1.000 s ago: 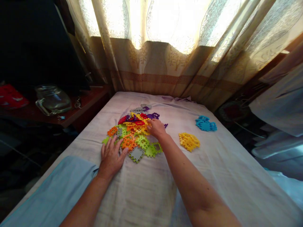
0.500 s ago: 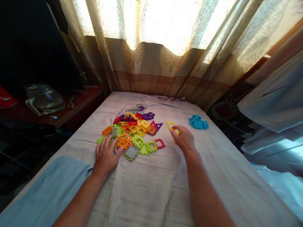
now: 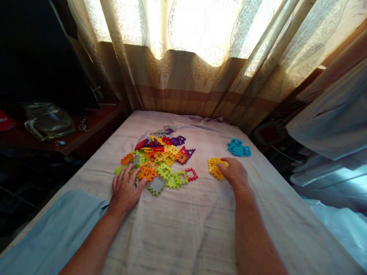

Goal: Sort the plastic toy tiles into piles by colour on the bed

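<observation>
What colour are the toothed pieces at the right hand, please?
The toothed pieces are yellow, as the head view shows.

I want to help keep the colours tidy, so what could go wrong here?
The yellow pieces overlap right by the right hand, so a bump might spread them out. The left hand's fingers are at the edge of the mixed pile, so sliding that hand could shift its loosely overlapping pieces.

Toothed pieces (image 3: 171, 151) on pale sheet (image 3: 183, 225)
</observation>
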`<state>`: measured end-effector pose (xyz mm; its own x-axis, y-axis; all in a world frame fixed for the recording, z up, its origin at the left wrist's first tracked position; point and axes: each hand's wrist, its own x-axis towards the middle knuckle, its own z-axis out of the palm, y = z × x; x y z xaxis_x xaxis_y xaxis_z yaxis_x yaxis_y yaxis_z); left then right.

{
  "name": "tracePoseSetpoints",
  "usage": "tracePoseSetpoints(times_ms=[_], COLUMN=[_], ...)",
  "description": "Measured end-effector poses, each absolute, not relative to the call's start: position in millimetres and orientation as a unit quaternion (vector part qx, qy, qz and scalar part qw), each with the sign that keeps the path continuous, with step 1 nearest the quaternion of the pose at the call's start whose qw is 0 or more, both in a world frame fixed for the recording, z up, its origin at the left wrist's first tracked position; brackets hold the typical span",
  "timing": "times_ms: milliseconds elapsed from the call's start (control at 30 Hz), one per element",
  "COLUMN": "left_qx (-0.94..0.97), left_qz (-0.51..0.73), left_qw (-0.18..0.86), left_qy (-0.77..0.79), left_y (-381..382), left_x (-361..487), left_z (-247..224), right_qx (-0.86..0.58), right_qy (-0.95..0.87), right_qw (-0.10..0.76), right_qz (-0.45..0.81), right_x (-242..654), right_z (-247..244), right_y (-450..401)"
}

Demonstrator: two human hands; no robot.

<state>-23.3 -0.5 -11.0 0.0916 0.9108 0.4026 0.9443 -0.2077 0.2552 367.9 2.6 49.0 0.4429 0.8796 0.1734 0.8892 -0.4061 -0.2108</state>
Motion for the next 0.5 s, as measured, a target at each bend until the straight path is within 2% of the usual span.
tracePoseSetpoints(times_ms=[233, 333, 500], left_qx=[-0.731, -0.733, -0.732], left_qz=[-0.248, -0.247, -0.241], left_qw=[0.027, 0.028, 0.027], left_qy=[-0.635, -0.634, -0.637], left_y=[-1, -1, -2], left_x=[-23, -23, -22], left_z=[-13, -14, -13], right_qx=[-0.718, -0.680, -0.696], right_qy=[-0.671, -0.710, -0.701], right_qw=[0.186, 0.181, 0.151], right_qz=[-0.022, 0.008, 0.031], right_x=[296, 257, 225], right_z=[51, 51, 49], right_y=[23, 43, 77])
